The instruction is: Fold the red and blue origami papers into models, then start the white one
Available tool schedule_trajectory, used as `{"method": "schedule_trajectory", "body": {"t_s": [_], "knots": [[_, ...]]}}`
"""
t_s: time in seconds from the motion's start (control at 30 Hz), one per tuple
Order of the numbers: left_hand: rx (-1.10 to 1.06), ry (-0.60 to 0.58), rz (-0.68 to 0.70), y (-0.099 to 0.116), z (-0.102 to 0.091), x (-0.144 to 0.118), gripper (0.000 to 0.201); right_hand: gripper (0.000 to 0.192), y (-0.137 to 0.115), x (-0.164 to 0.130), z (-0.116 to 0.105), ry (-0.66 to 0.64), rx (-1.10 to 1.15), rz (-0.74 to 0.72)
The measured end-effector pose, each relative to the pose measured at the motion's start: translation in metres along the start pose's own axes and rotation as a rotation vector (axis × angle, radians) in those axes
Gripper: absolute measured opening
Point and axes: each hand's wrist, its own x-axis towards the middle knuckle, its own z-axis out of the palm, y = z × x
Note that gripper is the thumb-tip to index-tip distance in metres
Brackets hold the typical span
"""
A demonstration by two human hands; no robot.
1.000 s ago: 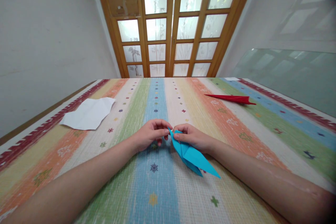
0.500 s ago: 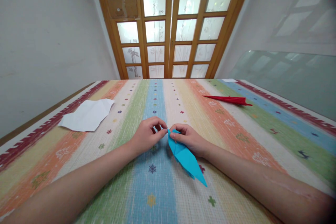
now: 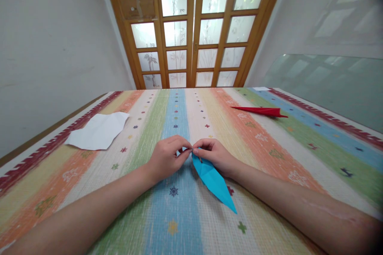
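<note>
A folded blue paper shape [image 3: 214, 181] lies on the striped tablecloth [image 3: 269, 155], long and narrow, with its sharp tip pointing toward me and to the right. My left hand [image 3: 167, 158] pinches the far tip of the blue paper between thumb and forefinger. My right hand [image 3: 214, 154] grips the same end from the other side, its fingers curled over the paper. The fingertips of both hands meet at that tip.
A crumpled white sheet [image 3: 97, 132] lies at the left of the table. A folded red paper shape [image 3: 263, 110] rests at the far right. Wooden doors with frosted glass panes [image 3: 194, 28] stand behind the table's far edge.
The blue paper has gone from a wider, opened shape to a flatter, narrower one. Both hands have closed tighter together at its far tip.
</note>
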Motion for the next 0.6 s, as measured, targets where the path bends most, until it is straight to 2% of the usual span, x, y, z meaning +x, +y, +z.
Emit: {"method": "schedule_trajectory", "body": {"t_s": [0.4, 0.6], "knots": [[-0.017, -0.016, -0.045, 0.0013, 0.0009, -0.0015, 0.008, 0.026, -0.0012, 0.0010, -0.0015, 0.022, -0.044, -0.020], [0.000, -0.020, -0.010, 0.0008, 0.0008, -0.0024, 0.008, 0.029, -0.0012, 0.0016, -0.0011, 0.036, -0.049, -0.012]]}}
